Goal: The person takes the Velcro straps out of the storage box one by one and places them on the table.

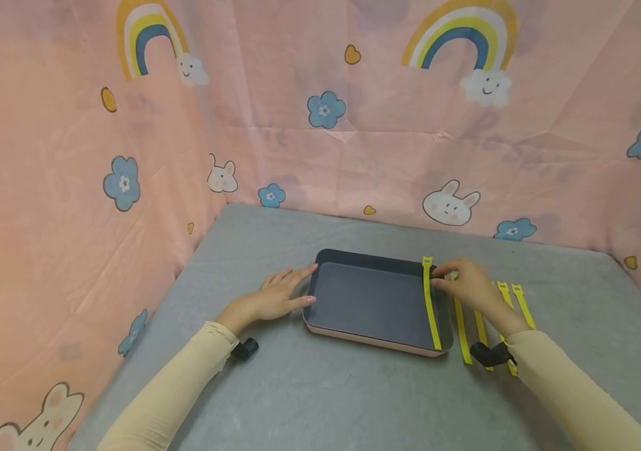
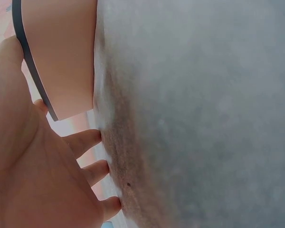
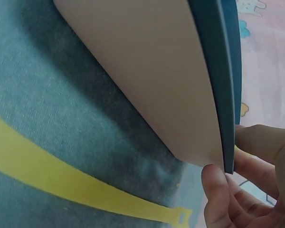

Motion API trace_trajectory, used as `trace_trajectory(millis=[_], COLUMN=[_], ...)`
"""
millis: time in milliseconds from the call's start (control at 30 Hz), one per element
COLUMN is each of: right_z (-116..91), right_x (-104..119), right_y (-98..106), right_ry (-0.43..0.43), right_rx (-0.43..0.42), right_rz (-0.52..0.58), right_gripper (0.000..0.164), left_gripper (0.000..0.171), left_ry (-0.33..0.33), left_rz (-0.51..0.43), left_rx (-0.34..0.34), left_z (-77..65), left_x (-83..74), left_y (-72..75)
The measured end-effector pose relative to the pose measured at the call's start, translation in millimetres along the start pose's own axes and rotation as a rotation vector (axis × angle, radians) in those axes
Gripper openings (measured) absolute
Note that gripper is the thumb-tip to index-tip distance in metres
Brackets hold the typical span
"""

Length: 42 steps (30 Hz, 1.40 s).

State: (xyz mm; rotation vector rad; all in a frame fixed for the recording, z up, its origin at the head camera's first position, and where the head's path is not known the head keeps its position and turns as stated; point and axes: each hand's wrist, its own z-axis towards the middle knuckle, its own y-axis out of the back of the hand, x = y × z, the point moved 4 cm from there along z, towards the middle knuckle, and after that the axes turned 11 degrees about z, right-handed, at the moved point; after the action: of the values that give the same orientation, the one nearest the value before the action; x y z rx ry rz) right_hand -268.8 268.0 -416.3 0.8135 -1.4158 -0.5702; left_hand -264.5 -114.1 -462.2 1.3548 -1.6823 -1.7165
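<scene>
A shallow rectangular baking tray [image 1: 371, 300], dark grey inside and pinkish outside, sits on the grey cloth. A yellow cable strap [image 1: 432, 307] with a slotted head lies lengthwise in its right part, the head at the far rim. My left hand [image 1: 275, 297] spreads straight fingers at the tray's left side, thumb and index finger touching the rim. At the far right corner my right hand [image 1: 469, 285] pinches the tray's rim, the thumb [image 3: 259, 137] inside and a curled finger [image 3: 214, 190] against the outer wall. The strap in the tray is hidden from both wrist views.
Several more yellow straps [image 1: 461, 332] lie side by side right of the tray, partly under my right forearm. A pink printed curtain [image 1: 320, 163] stands behind and left of the grey table [image 1: 309, 401]. A small black device [image 1: 245, 349] sits at my left wrist.
</scene>
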Motion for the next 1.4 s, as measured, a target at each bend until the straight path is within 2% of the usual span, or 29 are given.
trace_trajectory(millis=[300, 667, 1000, 1400], right_z=[0.5, 4.0, 7.7, 9.1], right_x=[-2.5, 1.8, 2.4, -0.3], right_y=[-0.6, -5.3, -13.4, -16.5], right_ry=[-0.024, 0.009, -0.058, -0.049], right_rx=[-0.003, -0.054, -0.054, -0.052], right_rz=[0.083, 0.027, -0.014, -0.025], right_gripper=[0.032, 0.026, 0.029, 0.029], left_gripper=[0.073, 0.073, 0.073, 0.073], left_ry=[-0.001, -0.002, -0.001, -0.009], left_rz=[-0.009, -0.006, -0.009, -0.017], left_rx=[-0.001, 0.002, 0.014, 0.008], left_z=[-0.4, -1.5, -1.3, -2.6], left_x=[0.4, 0.1, -0.5, -1.9], left_y=[-0.3, 0.8, 1.5, 3.2])
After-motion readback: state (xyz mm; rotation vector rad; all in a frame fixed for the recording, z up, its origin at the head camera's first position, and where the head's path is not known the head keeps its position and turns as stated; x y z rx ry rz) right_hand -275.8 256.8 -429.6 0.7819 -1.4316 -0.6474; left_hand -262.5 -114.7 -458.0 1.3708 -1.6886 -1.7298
